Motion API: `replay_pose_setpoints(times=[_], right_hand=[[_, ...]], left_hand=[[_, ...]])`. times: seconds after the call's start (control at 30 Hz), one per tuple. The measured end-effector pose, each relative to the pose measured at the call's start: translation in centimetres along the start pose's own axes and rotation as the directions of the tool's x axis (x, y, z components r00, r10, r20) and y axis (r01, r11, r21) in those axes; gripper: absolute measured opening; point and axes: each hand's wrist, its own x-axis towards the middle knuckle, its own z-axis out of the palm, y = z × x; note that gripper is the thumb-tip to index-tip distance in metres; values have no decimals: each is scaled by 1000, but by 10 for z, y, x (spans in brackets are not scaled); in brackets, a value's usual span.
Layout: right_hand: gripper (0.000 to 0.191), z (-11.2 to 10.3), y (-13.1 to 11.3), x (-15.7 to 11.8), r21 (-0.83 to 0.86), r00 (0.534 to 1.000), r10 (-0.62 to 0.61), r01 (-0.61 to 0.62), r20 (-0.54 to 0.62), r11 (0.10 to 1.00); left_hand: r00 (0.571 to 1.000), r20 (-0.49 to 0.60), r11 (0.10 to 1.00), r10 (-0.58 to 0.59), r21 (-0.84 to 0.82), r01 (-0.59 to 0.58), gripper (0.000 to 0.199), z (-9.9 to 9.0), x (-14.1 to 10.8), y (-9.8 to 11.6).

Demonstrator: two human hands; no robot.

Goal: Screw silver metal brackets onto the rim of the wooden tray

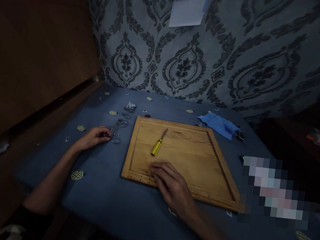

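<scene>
On a blue patterned tablecloth lies a wooden panel (190,154) with a raised frame and a row of small holes along its near edge. My right hand (174,185) is over that near edge, fingers stretched toward the left and apart from the thumb, with no object visible in it. A screwdriver (157,146) with a yellow handle rests on the panel, its tip pointing away. Left of the panel, my left hand (96,136) has its fingers curled together close to small metal pieces (115,139); what they hold is too small to make out.
Farther back on the left lie more small metal parts (122,122) and a little cluster of hardware (130,107). A blue cloth (220,125) sits behind the panel on the right, beside a dark tool (240,135). A wooden cabinet (37,52) borders the left; a wallpapered wall stands behind.
</scene>
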Motion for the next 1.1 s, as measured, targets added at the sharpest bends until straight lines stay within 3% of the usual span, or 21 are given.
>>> replay_pose_setpoints(times=[0.53, 0.77, 1.1], right_hand=[[25, 1, 2, -3, -28, 999, 16, -15, 31, 1000], [23, 1, 3, -4, -26, 999, 10, -9, 32, 1000], [24, 2, 4, -4, -24, 1000, -1, 1, 18, 1000]], left_hand=[[1000, -4, 1000, -16, -15, 16, 32, 0, 0, 3], [998, -18, 989, -62, -139, 59, 44, 4, -2, 11], [992, -44, 938, -114, -333, 93, 44, 9, 0, 19]])
